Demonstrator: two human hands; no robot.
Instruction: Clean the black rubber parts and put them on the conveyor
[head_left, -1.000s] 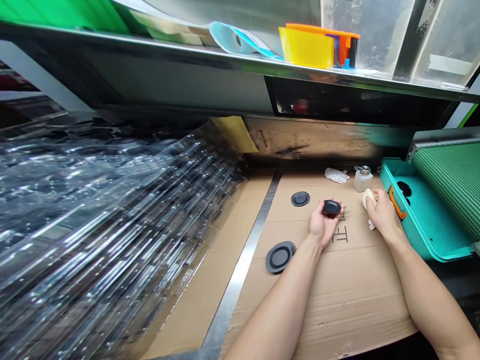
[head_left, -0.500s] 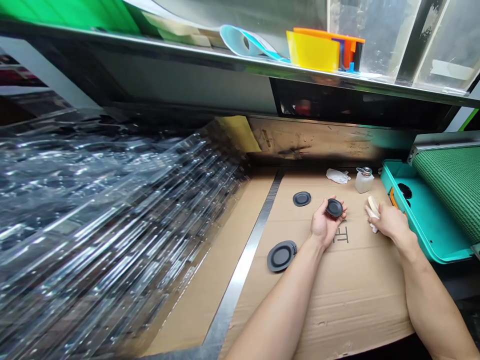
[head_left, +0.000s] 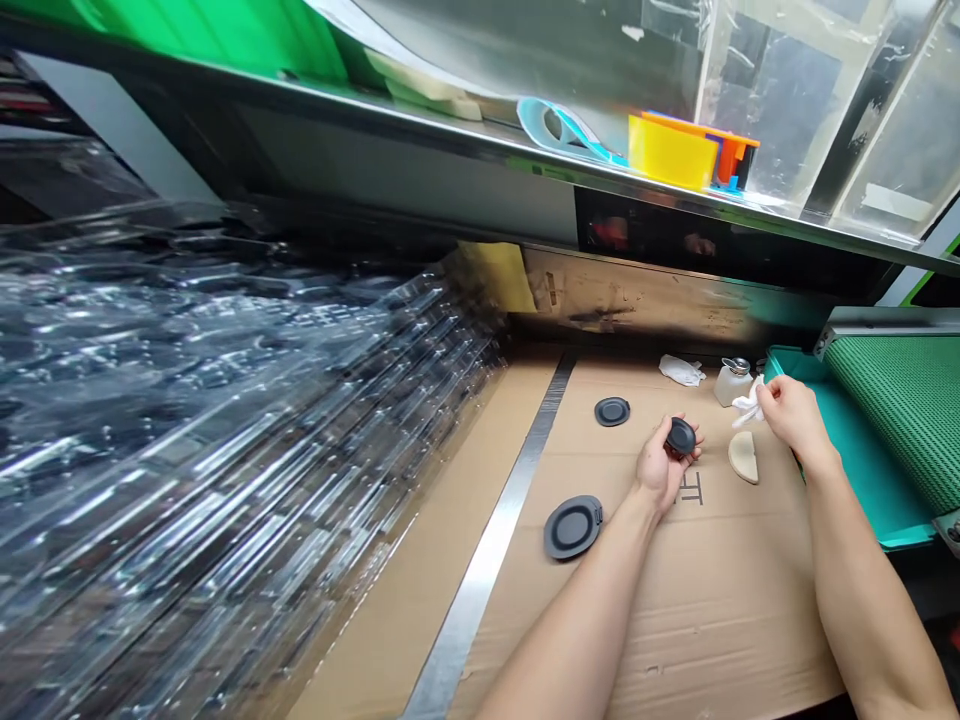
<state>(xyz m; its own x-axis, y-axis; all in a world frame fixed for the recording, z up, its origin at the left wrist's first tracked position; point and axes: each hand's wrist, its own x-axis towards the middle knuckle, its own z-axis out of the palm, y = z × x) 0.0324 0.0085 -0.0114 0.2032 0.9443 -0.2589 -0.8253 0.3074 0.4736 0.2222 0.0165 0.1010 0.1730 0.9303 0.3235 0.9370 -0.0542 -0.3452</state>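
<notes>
From your head camera, your left hand (head_left: 661, 472) lies palm up at lower centre-right of the frame, its fingers curled narrowly around a black disc (head_left: 681, 437) and its dark round face turned upward. The disc is circular, so it has no long axis. Two more black discs lie flat on the cardboard sheet (head_left: 720, 620) covering the desk: one (head_left: 612, 411) just above your left hand, the other (head_left: 572, 527) lower left of it, its small tab pointing to the upper right. That makes three discs in all.

Your right hand (head_left: 789, 415), at the right of the frame, pinches a white wipe (head_left: 750, 406) between its fingers. Just below it, a beige half-moon sponge (head_left: 743, 457) rests on the cardboard. Beyond your hands stand one dispenser bottle (head_left: 733, 383) and a second, crumpled white wipe (head_left: 682, 370). A teal tray (head_left: 847, 450) sits to the right under a green belt (head_left: 915, 420). Clear plastic trays (head_left: 225, 450) fill the left of the frame.
</notes>
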